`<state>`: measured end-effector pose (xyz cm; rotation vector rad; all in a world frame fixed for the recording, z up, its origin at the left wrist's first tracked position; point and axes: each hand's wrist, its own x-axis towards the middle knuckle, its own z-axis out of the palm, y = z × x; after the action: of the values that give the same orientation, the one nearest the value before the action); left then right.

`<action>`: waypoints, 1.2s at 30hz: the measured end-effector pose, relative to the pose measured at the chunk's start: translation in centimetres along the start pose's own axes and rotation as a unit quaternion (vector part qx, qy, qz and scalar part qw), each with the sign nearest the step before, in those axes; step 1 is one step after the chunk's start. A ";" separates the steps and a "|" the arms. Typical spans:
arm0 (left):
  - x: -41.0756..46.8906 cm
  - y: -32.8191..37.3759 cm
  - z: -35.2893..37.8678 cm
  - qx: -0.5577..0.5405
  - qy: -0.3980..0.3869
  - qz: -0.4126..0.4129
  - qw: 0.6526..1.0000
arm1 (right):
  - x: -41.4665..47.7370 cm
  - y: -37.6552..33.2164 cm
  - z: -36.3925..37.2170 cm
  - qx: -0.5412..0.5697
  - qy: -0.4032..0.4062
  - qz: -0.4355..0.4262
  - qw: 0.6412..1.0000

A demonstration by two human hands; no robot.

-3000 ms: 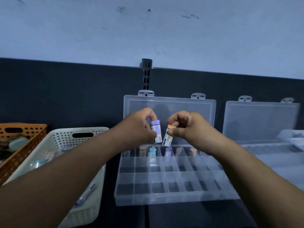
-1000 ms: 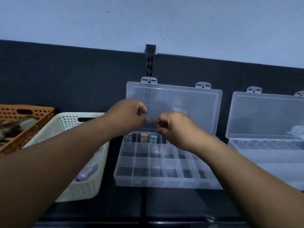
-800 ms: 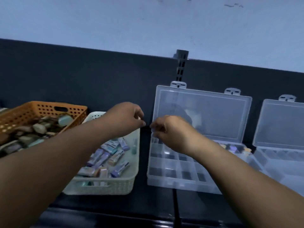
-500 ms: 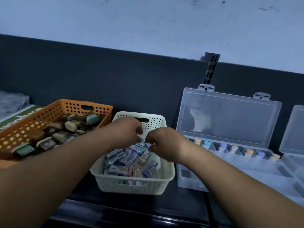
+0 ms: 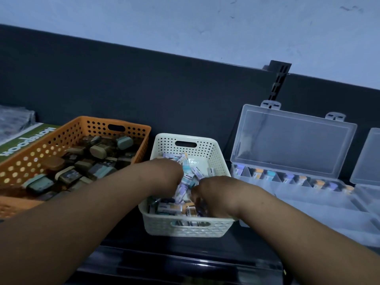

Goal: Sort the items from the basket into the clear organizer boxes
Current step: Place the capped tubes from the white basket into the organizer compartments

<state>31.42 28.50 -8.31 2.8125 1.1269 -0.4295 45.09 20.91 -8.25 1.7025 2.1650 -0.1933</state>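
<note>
A white perforated basket [image 5: 218, 159] sits in the middle, filled with several small labelled vials [image 5: 186, 183] with purple, teal and orange caps. My left hand [image 5: 164, 177] reaches into the basket from the left, its fingers down among the vials. My right hand [image 5: 214, 194] is in the basket's right side, fingertips buried in the pile. Neither hand's fingers show whether they hold a vial. To the right lies a clear organizer box [image 5: 312, 200] with its lid [image 5: 292, 145] propped open. Its back row holds several capped vials [image 5: 287, 178].
An orange basket [image 5: 61, 136] of small dark cases stands to the left, beside a green notebook [image 5: 24, 140]. A second clear organizer [image 5: 368, 161] shows at the right edge. A dark back panel with a black bracket [image 5: 277, 83] runs behind everything.
The view swung left from the organizer to the white basket. Both hands, empty after the vials were placed, moved left and dropped into the pile of vials.
</note>
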 end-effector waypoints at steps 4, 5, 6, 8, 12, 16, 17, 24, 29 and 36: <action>-0.2 0.2 -0.4 0.010 0.011 0.002 1.000 | 0.5 0.1 0.5 -0.018 0.027 0.005 0.999; -0.2 0.2 -0.4 0.003 0.016 0.002 1.000 | 0.6 0.1 0.6 -0.011 0.036 0.010 0.999; -0.2 0.0 -0.5 -0.011 0.024 0.004 1.000 | 0.6 0.2 0.7 0.001 0.052 0.013 0.999; -0.2 -0.6 -0.5 -0.069 0.054 0.006 0.996 | 0.5 0.3 0.5 0.039 0.092 0.016 0.995; -0.1 -1.1 -1.2 -0.299 0.151 0.001 0.942 | -0.1 1.5 -0.6 0.203 0.177 0.036 0.962; 0.4 0.3 -2.4 -0.431 0.218 -0.002 0.876 | -0.7 3.7 -0.9 0.402 0.236 0.034 0.884; 0.5 0.7 -2.6 -0.448 0.228 0.001 0.864 | -0.9 4.3 -0.8 0.435 0.242 0.030 0.867; 1.9 4.9 -3.9 -0.499 0.282 0.057 0.817 | -3.3 7.5 0.0 0.480 0.326 0.017 0.815; 3.1 8.4 -4.8 -0.458 0.294 0.093 0.834 | -5.2 10.4 1.0 0.473 0.344 0.040 0.810; 5.2 11.6 -5.3 -0.483 0.281 0.091 0.824 | -8.1 14.9 2.9 0.526 0.336 0.064 0.779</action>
<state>44.24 24.47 -5.03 2.0630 0.7615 0.8242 61.54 16.40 -6.09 2.8566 2.6143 -1.0787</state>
